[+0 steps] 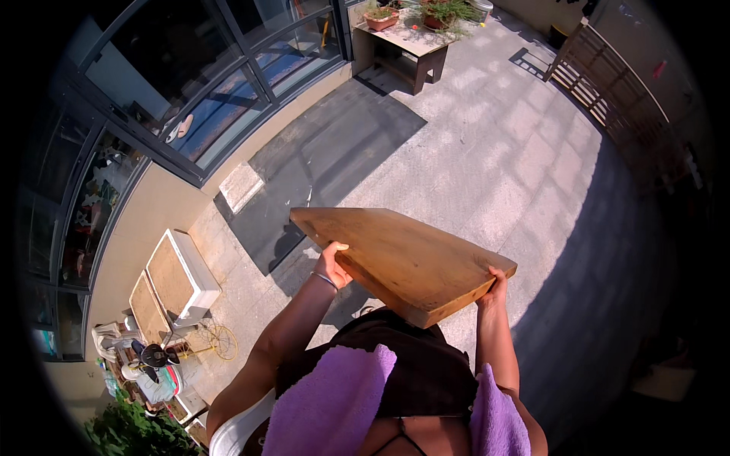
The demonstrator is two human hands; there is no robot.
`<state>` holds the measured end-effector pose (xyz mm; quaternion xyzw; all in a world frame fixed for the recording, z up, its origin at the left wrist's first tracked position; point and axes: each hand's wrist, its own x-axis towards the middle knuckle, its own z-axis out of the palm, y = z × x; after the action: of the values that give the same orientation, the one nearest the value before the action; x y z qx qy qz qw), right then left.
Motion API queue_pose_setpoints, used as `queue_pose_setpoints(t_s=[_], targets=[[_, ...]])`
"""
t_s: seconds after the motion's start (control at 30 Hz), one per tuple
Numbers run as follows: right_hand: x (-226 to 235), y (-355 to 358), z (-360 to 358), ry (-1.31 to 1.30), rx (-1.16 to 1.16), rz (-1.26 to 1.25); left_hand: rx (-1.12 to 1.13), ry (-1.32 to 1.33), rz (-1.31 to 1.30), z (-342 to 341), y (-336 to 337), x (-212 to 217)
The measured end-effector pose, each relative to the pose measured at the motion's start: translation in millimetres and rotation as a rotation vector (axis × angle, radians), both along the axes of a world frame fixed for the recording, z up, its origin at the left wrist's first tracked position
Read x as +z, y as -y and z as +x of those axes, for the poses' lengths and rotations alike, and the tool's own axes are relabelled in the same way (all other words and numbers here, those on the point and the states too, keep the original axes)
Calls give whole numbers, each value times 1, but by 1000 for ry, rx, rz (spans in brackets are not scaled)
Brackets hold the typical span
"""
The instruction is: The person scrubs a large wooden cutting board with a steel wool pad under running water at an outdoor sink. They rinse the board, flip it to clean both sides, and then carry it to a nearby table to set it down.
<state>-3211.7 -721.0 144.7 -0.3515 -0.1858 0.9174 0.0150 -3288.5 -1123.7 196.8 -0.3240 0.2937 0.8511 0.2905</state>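
A thick brown wooden board (403,254) is held up in front of me, slanting from far left to near right, above the paving. My left hand (332,264) grips its left long edge, the thumb lying on top and the other fingers hidden beneath. At the near right end, my right hand (494,287) clasps the board's edge, its thumb over the top corner. A purple towel (327,403) hangs over my shoulders, its two ends down my front.
A dark mat (334,152) lies before glazed doors (220,83). White foam boxes (186,277) and a cluttered shoe rack (152,365) stand at left. At the far end is a low table (403,38) with potted plants. A wooden lattice fence (608,76) stands at far right.
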Motion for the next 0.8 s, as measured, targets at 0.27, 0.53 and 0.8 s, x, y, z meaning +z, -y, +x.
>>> queue_pose_setpoints(t_s=[0.27, 0.53, 0.8], targets=[[-53, -53, -217, 135, -37, -72, -46, 59, -60, -250, -53, -17], [-28, -59, -455, 122, -45, -56, -2, 2, -62, -466, -60, -28], [-29, -64, -669, 229, -92, -13, -57, 126, -65, -702, -75, -70]])
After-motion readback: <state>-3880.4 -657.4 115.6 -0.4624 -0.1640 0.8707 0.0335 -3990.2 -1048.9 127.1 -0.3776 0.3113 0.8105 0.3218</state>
